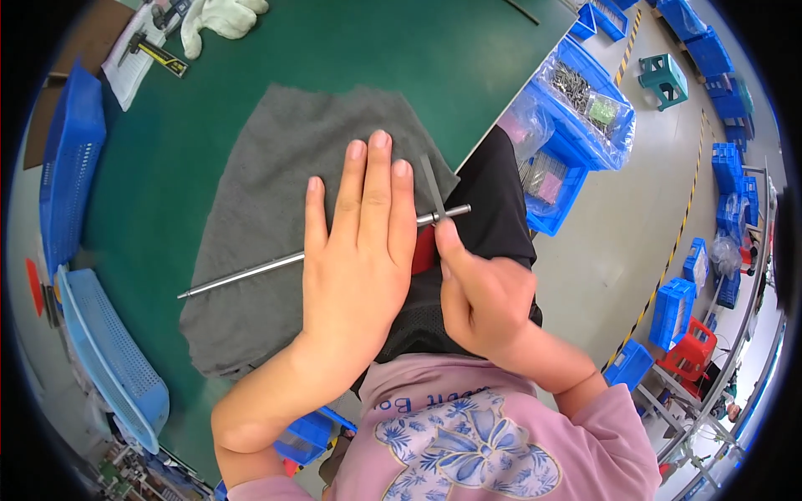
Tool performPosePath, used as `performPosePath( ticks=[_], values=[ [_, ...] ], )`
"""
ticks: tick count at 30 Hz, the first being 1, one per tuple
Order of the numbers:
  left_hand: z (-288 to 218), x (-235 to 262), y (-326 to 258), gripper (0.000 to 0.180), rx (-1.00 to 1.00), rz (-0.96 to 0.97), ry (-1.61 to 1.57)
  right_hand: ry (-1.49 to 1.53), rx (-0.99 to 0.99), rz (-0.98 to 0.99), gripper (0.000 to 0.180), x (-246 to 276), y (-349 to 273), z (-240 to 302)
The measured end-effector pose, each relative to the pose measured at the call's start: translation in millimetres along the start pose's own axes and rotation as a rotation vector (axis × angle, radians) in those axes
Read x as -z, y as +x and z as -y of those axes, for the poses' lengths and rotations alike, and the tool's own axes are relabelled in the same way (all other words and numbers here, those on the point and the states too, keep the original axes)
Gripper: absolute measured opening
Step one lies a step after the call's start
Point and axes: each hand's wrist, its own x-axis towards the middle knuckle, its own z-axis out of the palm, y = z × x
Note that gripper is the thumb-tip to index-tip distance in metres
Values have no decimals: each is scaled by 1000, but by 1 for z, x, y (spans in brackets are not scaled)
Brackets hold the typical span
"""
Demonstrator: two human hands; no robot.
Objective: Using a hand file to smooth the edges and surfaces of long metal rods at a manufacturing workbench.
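Observation:
A slim shiny metal rod (242, 276) lies slantwise across a grey cloth (276, 159), its right end reaching past the cloth's edge over my lap. My left hand (355, 242) rests flat on top of the rod, fingers stretched out and slightly spread, hiding the rod's middle. Close to the rod's right end, my right hand (489, 301) is closed with its thumb pressed on the lower end of a thin flat grey strip (432, 185). That strip crosses the rod near a dark ring or groove. Whether it is a file cannot be made out.
The cloth lies on a green table (376, 50). Blue baskets (71, 159) line its left side. A caliper (138, 42) and white glove (221, 21) lie at the far left. Right of the table stand blue bins (560, 200) of metal parts and a green stool (664, 81).

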Motion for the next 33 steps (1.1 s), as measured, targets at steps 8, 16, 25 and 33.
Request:
performPosePath(
  ticks=[8, 16, 25, 33],
  values=[
    [1, 4, -2, 56, -7, 20, 5, -22, 103, -77, 47, -15, -16, -10],
    [1, 2, -1, 56, -4, 15, 9, -4, 115, -6, 40, -16, -28, -14],
    [1, -2, -1, 56, -6, 17, 32, -52, 115, -59, 43, -21, -47, -16],
    [2, -1, -1, 56, -9, 6, 26, -38, 119, 18, 45, -14, -46, -14]
  ],
)
